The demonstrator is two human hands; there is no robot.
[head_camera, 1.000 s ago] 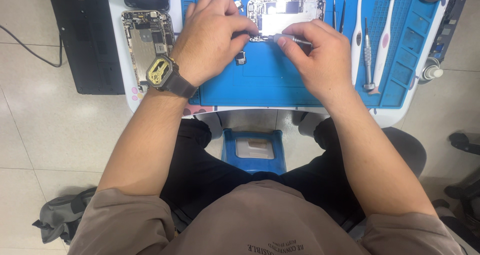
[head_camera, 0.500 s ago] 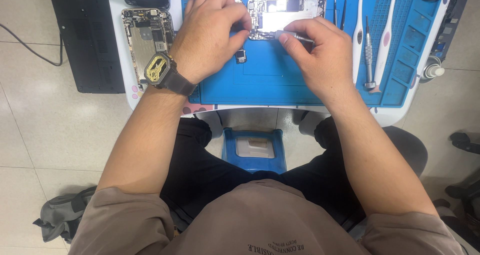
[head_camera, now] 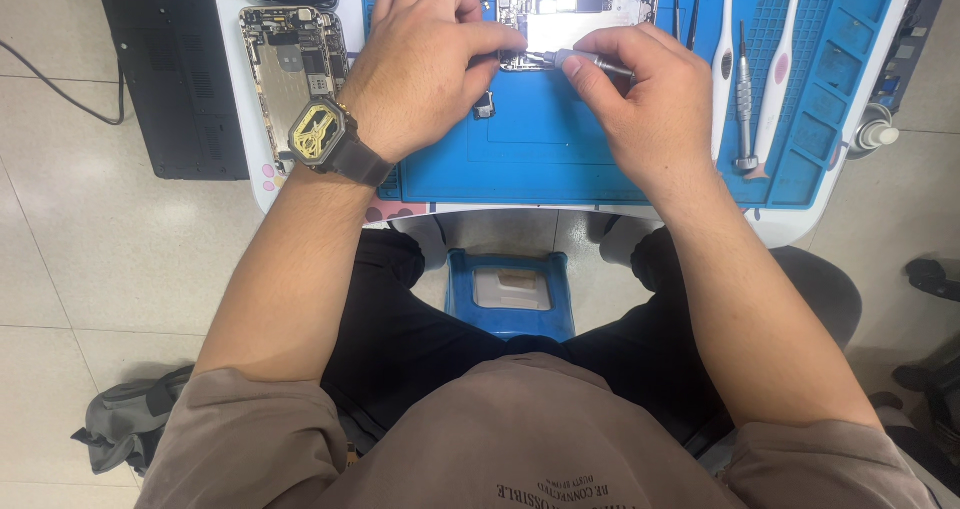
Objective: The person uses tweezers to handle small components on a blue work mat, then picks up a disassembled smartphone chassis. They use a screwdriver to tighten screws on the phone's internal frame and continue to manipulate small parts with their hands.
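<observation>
An opened phone body (head_camera: 590,9) lies on a blue work mat (head_camera: 560,139) at the top of the head view. My left hand (head_camera: 430,64), with a dark and gold watch on the wrist, rests on the mat and its fingertips press the phone's lower left edge. My right hand (head_camera: 640,99) grips a small silver screwdriver (head_camera: 590,61) whose tip points left onto the phone's lower edge. A tiny dark part (head_camera: 484,106) lies on the mat just below my left fingers.
A second opened phone (head_camera: 290,64) lies left of the mat on the white table (head_camera: 250,159). Two toothbrushes (head_camera: 780,59), a spare screwdriver (head_camera: 744,99) and tweezers (head_camera: 693,9) lie at the right. A black case (head_camera: 170,79) is far left, a blue stand (head_camera: 510,294) below the table.
The screwdriver tip and my right hand stay at the phone's lower edge with only slight shifts. My left hand holds its place.
</observation>
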